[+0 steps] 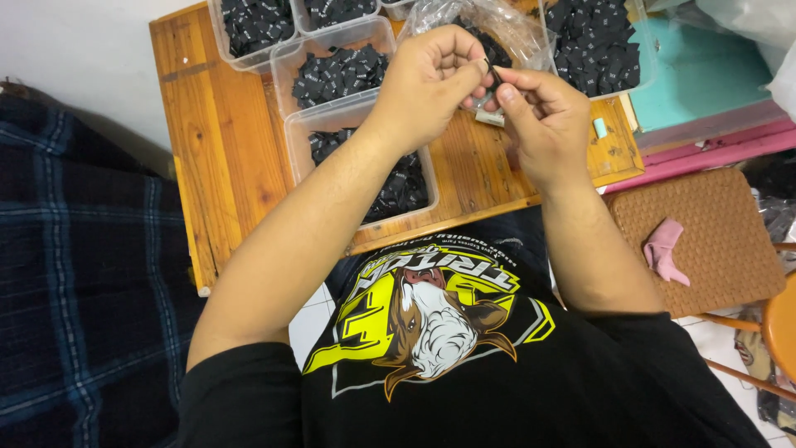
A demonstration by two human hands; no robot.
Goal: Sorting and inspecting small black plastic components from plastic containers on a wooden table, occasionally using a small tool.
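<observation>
My left hand (431, 79) and my right hand (543, 120) meet above a small wooden table (220, 133). Both pinch one small black fabric label (492, 76) between thumb and fingertips. Just under the hands a pale small piece (489, 117) lies on the wood. Behind the hands sits a crinkled clear plastic bag (489, 21) with more black labels in it. My left forearm crosses over a clear plastic box (332, 124) filled with black labels.
Several clear boxes of black labels (340, 70) stand along the table's back, one larger at the right (597, 41). A small light-blue spool (600, 128) lies near the table's right edge. A brown woven stool (696, 241) with a pink cloth (663, 249) stands right; dark plaid fabric (83, 274) lies left.
</observation>
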